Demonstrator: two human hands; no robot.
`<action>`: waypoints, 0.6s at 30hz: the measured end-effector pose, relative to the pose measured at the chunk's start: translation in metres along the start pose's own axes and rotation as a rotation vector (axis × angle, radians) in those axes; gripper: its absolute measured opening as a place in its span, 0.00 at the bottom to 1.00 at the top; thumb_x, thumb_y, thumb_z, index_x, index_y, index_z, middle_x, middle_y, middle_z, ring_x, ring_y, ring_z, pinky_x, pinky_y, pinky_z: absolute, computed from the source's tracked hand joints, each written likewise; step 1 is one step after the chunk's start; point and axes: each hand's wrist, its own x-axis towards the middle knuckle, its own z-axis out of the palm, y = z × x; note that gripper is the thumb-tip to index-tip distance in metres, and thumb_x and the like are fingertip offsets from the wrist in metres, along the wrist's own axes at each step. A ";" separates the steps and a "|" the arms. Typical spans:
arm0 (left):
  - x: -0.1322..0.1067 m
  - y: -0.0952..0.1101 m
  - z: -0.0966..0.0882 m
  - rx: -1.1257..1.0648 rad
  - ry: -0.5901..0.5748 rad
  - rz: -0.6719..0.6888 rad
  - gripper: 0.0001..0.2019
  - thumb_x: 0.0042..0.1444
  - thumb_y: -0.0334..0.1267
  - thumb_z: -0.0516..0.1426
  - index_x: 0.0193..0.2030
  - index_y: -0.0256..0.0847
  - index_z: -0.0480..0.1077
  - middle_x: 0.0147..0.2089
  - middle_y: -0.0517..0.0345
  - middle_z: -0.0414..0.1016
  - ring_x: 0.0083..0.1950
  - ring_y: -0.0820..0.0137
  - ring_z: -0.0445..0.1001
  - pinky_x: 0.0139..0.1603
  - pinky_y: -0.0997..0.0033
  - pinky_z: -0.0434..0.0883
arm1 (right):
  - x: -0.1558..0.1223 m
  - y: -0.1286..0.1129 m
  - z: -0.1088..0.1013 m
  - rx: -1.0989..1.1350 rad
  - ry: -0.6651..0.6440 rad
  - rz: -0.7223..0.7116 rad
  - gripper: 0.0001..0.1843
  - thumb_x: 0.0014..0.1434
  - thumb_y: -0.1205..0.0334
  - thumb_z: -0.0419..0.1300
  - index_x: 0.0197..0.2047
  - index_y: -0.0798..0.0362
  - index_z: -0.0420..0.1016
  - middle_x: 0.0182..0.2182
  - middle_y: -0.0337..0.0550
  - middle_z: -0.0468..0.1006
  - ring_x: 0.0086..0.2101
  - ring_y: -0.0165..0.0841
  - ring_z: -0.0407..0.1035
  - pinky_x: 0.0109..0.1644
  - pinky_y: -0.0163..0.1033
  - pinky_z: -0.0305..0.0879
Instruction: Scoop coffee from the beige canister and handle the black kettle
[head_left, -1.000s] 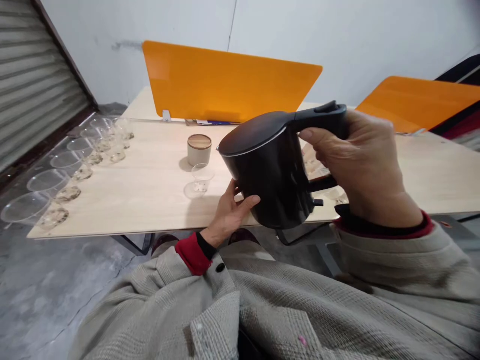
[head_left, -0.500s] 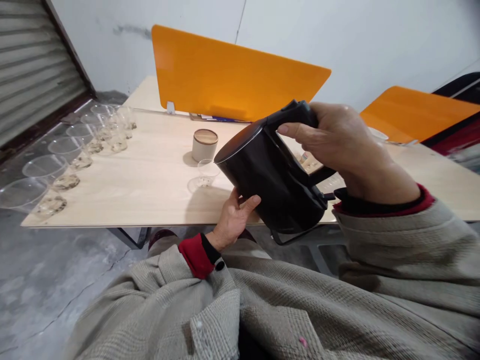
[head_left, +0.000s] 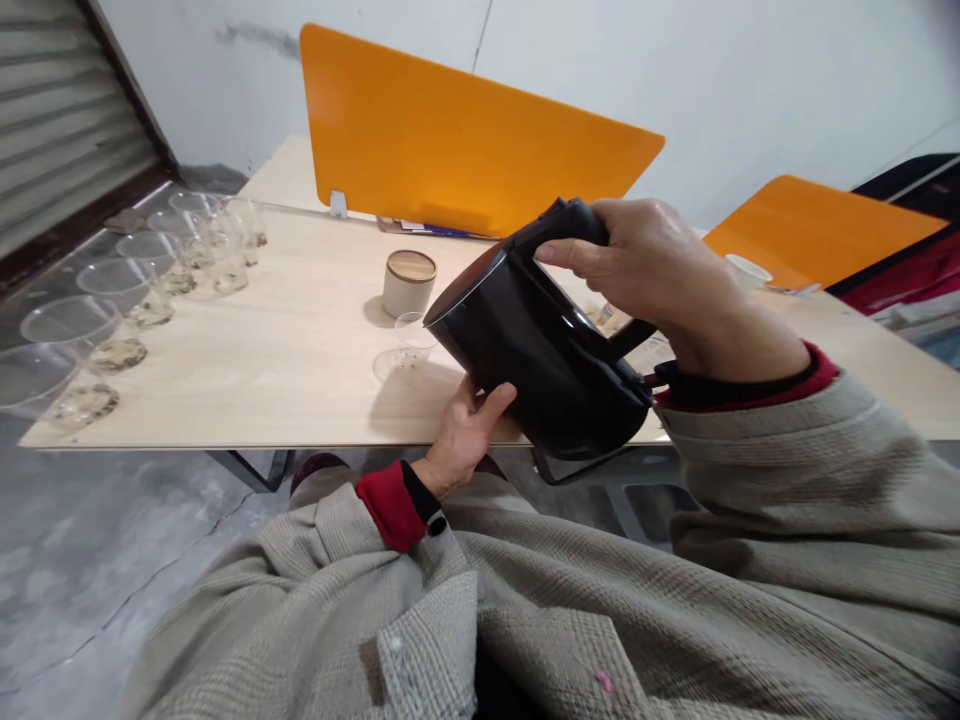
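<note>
My right hand (head_left: pixel 641 255) is closed round the handle of a black electric kettle (head_left: pixel 544 355), which tilts with its spout end down and to the left. Under the kettle's body is my left hand (head_left: pixel 465 430), its thumb up against the side and most of its fingers hidden behind it. Just left of the spout stands a small clear plastic cup (head_left: pixel 414 335) with a few dark specks at its bottom. No stream of liquid can be made out. Behind the cup stands a pale canister (head_left: pixel 409 290) with a wooden lid.
Several clear plastic cups (head_left: pixel 120 285) with dark bits at their bottoms line the left side of the wooden table (head_left: pixel 285 370). An orange divider (head_left: pixel 472 130) rises behind, and a second orange panel (head_left: pixel 817 230) stands right, near a white bowl (head_left: pixel 746 270).
The kettle and my right hand have shifted slightly left in view, and the kettle remains tilted. My left hand stays at its side. The whole view has moved a little.
</note>
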 end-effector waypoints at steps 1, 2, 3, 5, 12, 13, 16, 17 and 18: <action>0.000 -0.001 0.000 -0.001 0.004 0.003 0.39 0.56 0.63 0.71 0.67 0.42 0.73 0.69 0.43 0.79 0.68 0.50 0.77 0.70 0.47 0.74 | 0.001 -0.001 0.000 -0.007 -0.003 0.004 0.18 0.63 0.59 0.70 0.26 0.49 0.69 0.18 0.29 0.64 0.23 0.28 0.57 0.33 0.41 0.51; 0.000 -0.001 0.000 -0.003 0.007 0.004 0.39 0.56 0.63 0.71 0.67 0.42 0.73 0.69 0.43 0.79 0.68 0.50 0.77 0.71 0.47 0.74 | 0.001 -0.002 0.001 -0.010 -0.006 -0.005 0.19 0.63 0.59 0.70 0.26 0.49 0.68 0.18 0.29 0.64 0.23 0.28 0.57 0.33 0.41 0.51; 0.000 -0.001 0.000 -0.006 0.011 0.003 0.39 0.56 0.63 0.71 0.67 0.41 0.73 0.68 0.42 0.79 0.68 0.50 0.77 0.71 0.46 0.74 | 0.002 -0.003 0.001 -0.009 -0.008 -0.022 0.20 0.63 0.58 0.70 0.25 0.49 0.67 0.18 0.29 0.64 0.23 0.28 0.57 0.33 0.40 0.52; 0.000 -0.002 0.000 -0.017 0.014 -0.002 0.39 0.55 0.64 0.71 0.66 0.41 0.73 0.68 0.42 0.79 0.69 0.49 0.76 0.70 0.45 0.74 | 0.003 -0.003 0.002 -0.016 -0.014 -0.051 0.21 0.63 0.56 0.70 0.25 0.49 0.66 0.18 0.30 0.64 0.24 0.28 0.57 0.33 0.40 0.52; 0.003 -0.001 -0.001 -0.039 -0.004 0.005 0.38 0.55 0.62 0.72 0.64 0.41 0.73 0.70 0.42 0.77 0.71 0.48 0.75 0.73 0.44 0.72 | 0.003 0.005 0.001 0.009 0.001 -0.055 0.17 0.64 0.53 0.70 0.29 0.50 0.70 0.20 0.31 0.65 0.25 0.29 0.57 0.35 0.41 0.54; 0.004 -0.001 -0.002 -0.031 -0.002 0.011 0.37 0.55 0.61 0.72 0.64 0.42 0.73 0.69 0.42 0.78 0.70 0.49 0.75 0.73 0.44 0.72 | 0.000 0.008 -0.001 0.033 0.023 -0.060 0.17 0.63 0.53 0.70 0.29 0.50 0.71 0.20 0.31 0.64 0.25 0.29 0.56 0.34 0.41 0.54; 0.010 -0.001 -0.003 0.011 -0.002 0.041 0.35 0.55 0.59 0.73 0.63 0.43 0.74 0.67 0.44 0.79 0.70 0.50 0.76 0.73 0.44 0.71 | -0.013 0.016 -0.005 0.128 0.118 -0.050 0.17 0.62 0.53 0.71 0.28 0.49 0.71 0.19 0.31 0.65 0.24 0.28 0.57 0.32 0.41 0.52; 0.012 0.000 -0.003 0.033 -0.004 0.055 0.35 0.54 0.59 0.73 0.63 0.43 0.74 0.66 0.44 0.80 0.69 0.50 0.76 0.73 0.44 0.71 | -0.019 0.020 -0.007 0.174 0.152 -0.036 0.17 0.62 0.52 0.71 0.28 0.49 0.71 0.19 0.31 0.65 0.23 0.28 0.58 0.31 0.41 0.52; 0.014 0.001 -0.003 0.058 -0.008 0.072 0.35 0.54 0.58 0.73 0.62 0.43 0.74 0.65 0.44 0.80 0.69 0.50 0.76 0.73 0.45 0.72 | -0.026 0.024 -0.007 0.229 0.192 -0.019 0.17 0.62 0.52 0.71 0.28 0.48 0.71 0.19 0.31 0.65 0.23 0.28 0.58 0.30 0.41 0.52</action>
